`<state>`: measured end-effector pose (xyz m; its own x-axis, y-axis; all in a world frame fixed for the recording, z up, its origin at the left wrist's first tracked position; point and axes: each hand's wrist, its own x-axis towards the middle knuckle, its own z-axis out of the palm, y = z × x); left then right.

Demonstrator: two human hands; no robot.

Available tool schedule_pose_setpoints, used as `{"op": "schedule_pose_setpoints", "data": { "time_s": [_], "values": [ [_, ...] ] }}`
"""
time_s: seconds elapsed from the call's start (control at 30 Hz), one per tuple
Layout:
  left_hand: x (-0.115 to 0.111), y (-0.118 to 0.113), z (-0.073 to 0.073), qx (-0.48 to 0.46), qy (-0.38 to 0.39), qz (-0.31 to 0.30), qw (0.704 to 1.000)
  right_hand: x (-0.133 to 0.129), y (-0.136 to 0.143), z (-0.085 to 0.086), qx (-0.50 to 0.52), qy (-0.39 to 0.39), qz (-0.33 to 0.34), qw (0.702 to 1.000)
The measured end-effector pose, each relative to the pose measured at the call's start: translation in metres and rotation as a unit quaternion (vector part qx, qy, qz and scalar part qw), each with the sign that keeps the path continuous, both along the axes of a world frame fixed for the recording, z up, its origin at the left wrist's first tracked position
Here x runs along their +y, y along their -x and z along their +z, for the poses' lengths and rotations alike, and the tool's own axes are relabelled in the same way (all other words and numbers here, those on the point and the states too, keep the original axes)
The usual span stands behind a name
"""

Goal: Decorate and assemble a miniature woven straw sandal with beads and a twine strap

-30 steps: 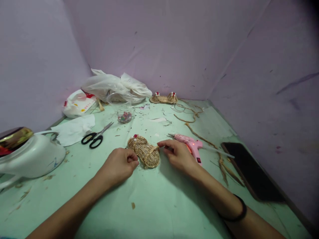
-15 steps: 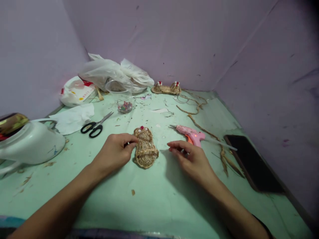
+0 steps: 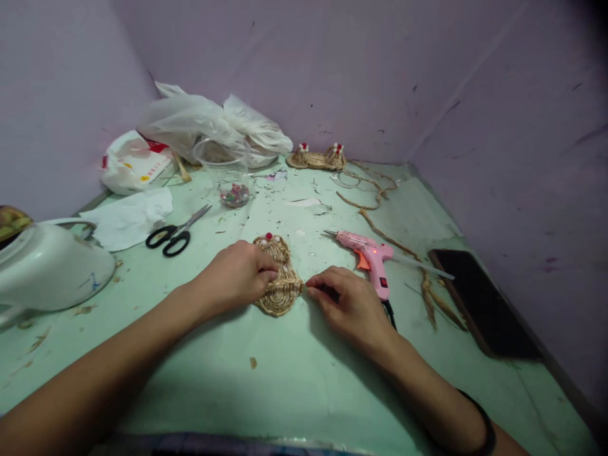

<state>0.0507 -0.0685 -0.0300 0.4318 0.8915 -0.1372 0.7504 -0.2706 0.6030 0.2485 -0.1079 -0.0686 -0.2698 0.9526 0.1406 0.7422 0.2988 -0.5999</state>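
We look down on a pale green table (image 3: 213,392), its surface flecked with scraps and stains, where a small woven straw piece (image 3: 280,299) lies near the middle. To its right we see a pink glue gun (image 3: 361,244) on its side, lengths of brown cord (image 3: 389,240) and, by the right-hand edge, a dark phone (image 3: 479,301). On the left we find black-handled scissors (image 3: 179,229), blades nearly together, beside a crumpled white sheet (image 3: 135,218) and a white vessel (image 3: 61,259). Toward the back we spot a clear cup (image 3: 228,174) with colored beads (image 3: 234,195), a whitish plastic bag (image 3: 190,126) and a second woven piece (image 3: 313,161), topped with red and white beads.
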Motion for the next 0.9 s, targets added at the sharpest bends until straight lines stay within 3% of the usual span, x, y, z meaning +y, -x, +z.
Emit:
{"op": "schedule_pose_setpoints", "data": {
  "time_s": [0.17, 0.4, 0.9],
  "values": [
    [0.005, -0.002, -0.007, 0.032, 0.018, 0.019, 0.999, 0.001, 0.003, -0.002, 0.021, -0.024, 0.008, 0.999],
    [0.011, -0.009, -0.013, 0.053, 0.056, 0.094, 0.993, 0.002, 0.004, -0.001, -0.002, -0.053, 0.025, 0.998],
    [0.008, -0.011, -0.014, 0.066, 0.039, 0.08, 0.994, 0.0, 0.005, -0.005, -0.003, -0.043, 0.048, 0.998]
  ]
}}
